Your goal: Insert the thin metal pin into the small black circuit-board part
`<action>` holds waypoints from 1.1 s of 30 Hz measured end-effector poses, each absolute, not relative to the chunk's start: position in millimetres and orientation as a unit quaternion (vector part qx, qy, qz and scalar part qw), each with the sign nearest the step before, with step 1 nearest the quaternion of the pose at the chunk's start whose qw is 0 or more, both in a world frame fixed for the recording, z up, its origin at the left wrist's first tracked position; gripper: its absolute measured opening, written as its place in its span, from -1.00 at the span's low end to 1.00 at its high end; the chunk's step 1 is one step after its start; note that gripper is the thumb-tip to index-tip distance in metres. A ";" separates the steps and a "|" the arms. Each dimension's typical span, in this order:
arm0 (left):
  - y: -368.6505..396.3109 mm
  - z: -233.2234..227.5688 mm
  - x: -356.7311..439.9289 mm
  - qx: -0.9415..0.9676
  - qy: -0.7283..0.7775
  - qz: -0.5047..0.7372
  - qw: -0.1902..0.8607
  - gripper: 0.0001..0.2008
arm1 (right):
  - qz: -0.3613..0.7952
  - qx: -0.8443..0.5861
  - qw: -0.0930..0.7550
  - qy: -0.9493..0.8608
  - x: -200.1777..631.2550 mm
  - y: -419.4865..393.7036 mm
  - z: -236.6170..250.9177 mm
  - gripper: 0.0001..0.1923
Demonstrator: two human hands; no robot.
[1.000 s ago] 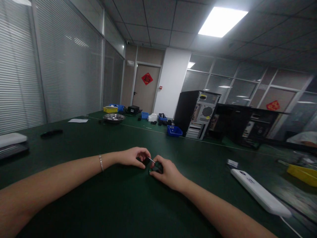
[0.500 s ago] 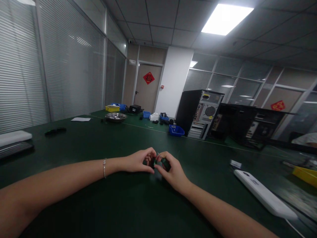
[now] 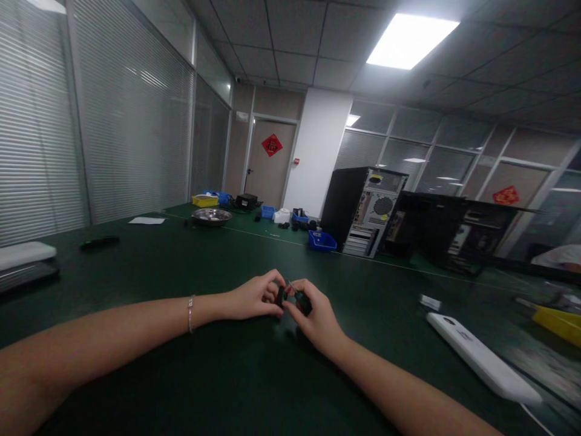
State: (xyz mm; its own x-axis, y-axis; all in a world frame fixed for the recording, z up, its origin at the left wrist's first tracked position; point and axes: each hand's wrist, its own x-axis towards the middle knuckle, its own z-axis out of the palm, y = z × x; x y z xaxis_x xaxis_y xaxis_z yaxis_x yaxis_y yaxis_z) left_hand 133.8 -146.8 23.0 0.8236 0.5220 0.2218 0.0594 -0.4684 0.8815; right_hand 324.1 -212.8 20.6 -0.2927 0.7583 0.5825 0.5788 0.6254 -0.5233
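My left hand and right hand meet mid-table, fingertips pinched together on a small black part; a thin metal pin sticks up from it. Part sits just above the green mat, between both thumbs. Can't tell what the part is, too small and dark.

Room to move: bare mat left, in front and toward me. Right side tighter: white bar lies near my right forearm, yellow tray beyond it at the edge. Left edge has a white pad.

Far side: computer tower, blue bin, metal bowl. Office w/ blinds, ceiling light on.
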 end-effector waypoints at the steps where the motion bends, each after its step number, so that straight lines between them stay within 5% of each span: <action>1: -146.8 22.2 134.6 0.821 0.177 0.244 0.485 -0.55 | 0.100 -0.423 0.421 -0.796 323.9 -212.8 20.3 -0.86; 16: -153.0 24.5 138.0 0.828 0.181 0.270 0.458 -0.62 | 0.032 -0.448 0.366 -0.815 322.7 -215.7 23.7 -0.78; 22: -149.3 18.8 140.5 0.771 0.163 0.287 0.546 -0.72 | 0.024 -0.451 0.335 -0.827 323.3 -216.1 23.7 -0.70; 33: -109.7 11.0 133.5 0.709 0.213 0.343 0.578 -0.70 | 0.051 -0.355 0.399 -0.844 327.3 -212.0 22.9 -0.69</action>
State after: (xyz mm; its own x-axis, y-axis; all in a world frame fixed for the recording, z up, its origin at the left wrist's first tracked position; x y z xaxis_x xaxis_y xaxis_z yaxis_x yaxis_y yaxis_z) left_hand 133.5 -109.7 11.0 0.6743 0.6986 0.2395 -0.0934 -0.2410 0.9660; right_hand 327.3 -212.0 22.9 -0.4292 0.6396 0.6378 0.5589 0.7428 -0.3687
